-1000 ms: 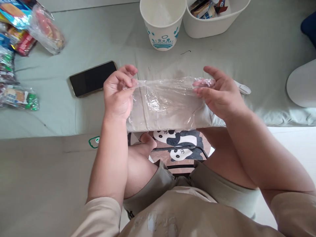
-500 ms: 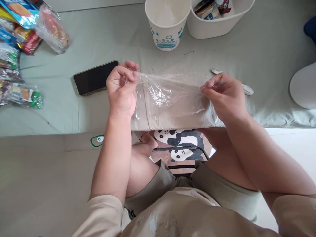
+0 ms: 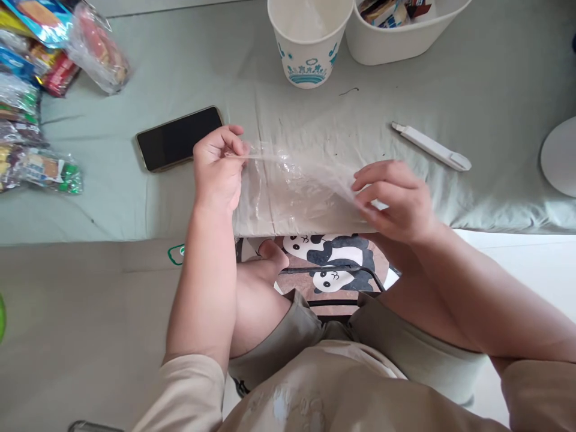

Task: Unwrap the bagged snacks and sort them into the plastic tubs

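Note:
A clear plastic bag [image 3: 297, 186] is stretched between my two hands above the front edge of the cloth-covered surface. My left hand [image 3: 220, 165] pinches its left end, close to the right end of a black phone [image 3: 177, 139]. At the bag's right end, the fingers of my right hand [image 3: 393, 198] are closed on the plastic, with the upper fingers bent and slightly blurred. A white utility knife [image 3: 431, 146] lies beyond my right hand, touched by neither hand.
A white paper cup [image 3: 310, 48] and a white bin [image 3: 396, 45] with small packets stand at the back. Wrapped snacks [image 3: 38, 114] are heaped at the far left. A round white object [image 3: 560, 156] is at the right edge.
My right hand has moved down and slightly left with the bag's end, uncovering the utility knife. My left hand has shifted slightly down. The bag's upper edge now slopes down toward the right.

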Demonstrator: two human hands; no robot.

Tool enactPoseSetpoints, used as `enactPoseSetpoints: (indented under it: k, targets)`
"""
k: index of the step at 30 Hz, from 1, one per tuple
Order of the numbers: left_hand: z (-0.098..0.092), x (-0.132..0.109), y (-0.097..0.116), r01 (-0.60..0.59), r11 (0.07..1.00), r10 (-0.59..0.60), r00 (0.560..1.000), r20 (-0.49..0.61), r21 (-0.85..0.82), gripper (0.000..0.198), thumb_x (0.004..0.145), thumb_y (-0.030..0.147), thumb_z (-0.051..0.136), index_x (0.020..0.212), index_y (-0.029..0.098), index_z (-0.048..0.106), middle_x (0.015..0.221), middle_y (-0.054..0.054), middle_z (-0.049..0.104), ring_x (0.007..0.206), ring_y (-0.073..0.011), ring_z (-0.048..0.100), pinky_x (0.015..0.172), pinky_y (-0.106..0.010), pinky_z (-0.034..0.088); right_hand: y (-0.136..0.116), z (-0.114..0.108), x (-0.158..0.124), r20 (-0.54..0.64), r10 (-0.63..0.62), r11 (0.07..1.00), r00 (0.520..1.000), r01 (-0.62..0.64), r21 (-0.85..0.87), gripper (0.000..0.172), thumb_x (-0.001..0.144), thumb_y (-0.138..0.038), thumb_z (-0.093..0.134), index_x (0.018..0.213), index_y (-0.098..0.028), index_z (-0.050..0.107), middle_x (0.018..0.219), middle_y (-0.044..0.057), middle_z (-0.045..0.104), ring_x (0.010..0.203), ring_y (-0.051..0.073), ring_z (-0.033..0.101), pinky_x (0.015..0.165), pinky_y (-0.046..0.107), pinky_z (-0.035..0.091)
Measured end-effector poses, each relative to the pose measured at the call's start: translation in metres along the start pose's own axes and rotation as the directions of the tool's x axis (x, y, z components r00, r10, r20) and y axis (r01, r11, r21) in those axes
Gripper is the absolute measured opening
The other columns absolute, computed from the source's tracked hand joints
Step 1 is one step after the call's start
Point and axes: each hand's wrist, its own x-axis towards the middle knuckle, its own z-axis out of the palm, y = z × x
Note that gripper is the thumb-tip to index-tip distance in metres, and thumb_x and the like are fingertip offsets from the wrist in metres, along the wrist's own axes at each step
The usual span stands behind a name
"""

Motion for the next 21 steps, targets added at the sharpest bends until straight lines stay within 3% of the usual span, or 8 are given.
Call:
enactPoseSetpoints:
  k: [4,10,13,15,17,19,21]
  targets:
    - [-0.002,-0.005,0.016,0.058,0.966,-0.072,0.996,-0.046,-0.254,0.056,0.076,0.036,0.088,0.063,0.016,0.037,0.106,-0.001,0.060,0.072,-0.0050,0.048,0.066,-0.032,0.047,0.003,0.000,-0.004,0.160,0.005,0.998,0.987,0.005,-0.065,0.019,0.093,-0.016,0.056,0.076,-0.025,0.057,0.096,0.001,0.078,0.101,0.022,0.075,0.083,0.041,0.053]
    - [-0.008,-0.029,0.049,0.042,0.991,-0.036,0.998,0.045,-0.124,0.040,0.070,0.029,0.090,0.050,0.019,0.057,0.107,-0.001,0.066,0.082,-0.0120,0.056,0.068,-0.034,0.053,0.021,-0.015,-0.015,0.202,0.016,0.997,0.979,-0.001,-0.076,0.015,0.088,-0.014,0.060,0.081,-0.026,0.057,0.107,0.001,0.079,0.116,0.029,0.071,0.092,0.048,0.051]
    - [-0.007,-0.039,0.053,0.010,0.998,-0.004,0.996,0.092,-0.063,0.022,0.070,0.036,0.091,0.077,0.028,0.072,0.113,-0.002,0.069,0.102,-0.0202,0.065,0.075,-0.035,0.056,0.021,-0.020,-0.017,0.178,0.034,0.999,0.984,-0.029,-0.031,0.014,0.086,-0.014,0.061,0.082,-0.026,0.056,0.104,0.002,0.079,0.112,0.030,0.073,0.092,0.050,0.053]
    - [-0.002,-0.041,0.049,0.011,0.999,-0.006,0.995,0.101,-0.041,0.050,0.069,0.045,0.093,0.111,0.036,0.068,0.123,-0.003,0.069,0.121,-0.0260,0.064,0.088,-0.040,0.058,0.020,-0.022,-0.016,0.156,0.100,0.994,0.983,-0.107,0.034,0.014,0.086,-0.015,0.062,0.082,-0.027,0.056,0.104,0.003,0.078,0.111,0.029,0.074,0.093,0.050,0.056]
    - [0.007,-0.039,0.043,-0.007,1.000,0.008,0.995,0.099,-0.015,0.076,0.067,0.050,0.095,0.130,0.041,0.054,0.131,-0.003,0.066,0.131,-0.0283,0.062,0.101,-0.045,0.055,0.018,-0.023,-0.014,0.143,0.176,0.978,0.974,-0.190,0.086,0.016,0.086,-0.014,0.063,0.081,-0.027,0.056,0.103,0.004,0.078,0.111,0.028,0.074,0.093,0.049,0.059]
    - [0.018,-0.036,0.036,-0.040,0.999,0.037,0.997,0.070,0.033,0.081,0.069,0.049,0.094,0.134,0.042,0.046,0.128,-0.003,0.065,0.129,-0.0276,0.064,0.107,-0.046,0.053,0.016,-0.021,-0.012,0.135,0.209,0.968,0.968,-0.225,0.112,0.016,0.086,-0.014,0.063,0.081,-0.027,0.056,0.103,0.005,0.078,0.109,0.028,0.075,0.092,0.049,0.061]
    - [0.027,-0.032,0.032,-0.046,0.994,0.046,0.999,0.002,0.103,0.075,0.074,0.045,0.091,0.133,0.040,0.044,0.116,-0.001,0.066,0.114,-0.0249,0.069,0.103,-0.046,0.054,0.016,-0.018,-0.011,0.118,0.179,0.974,0.977,-0.193,0.121,0.016,0.085,-0.013,0.062,0.081,-0.027,0.056,0.102,0.005,0.077,0.106,0.028,0.075,0.090,0.049,0.061]
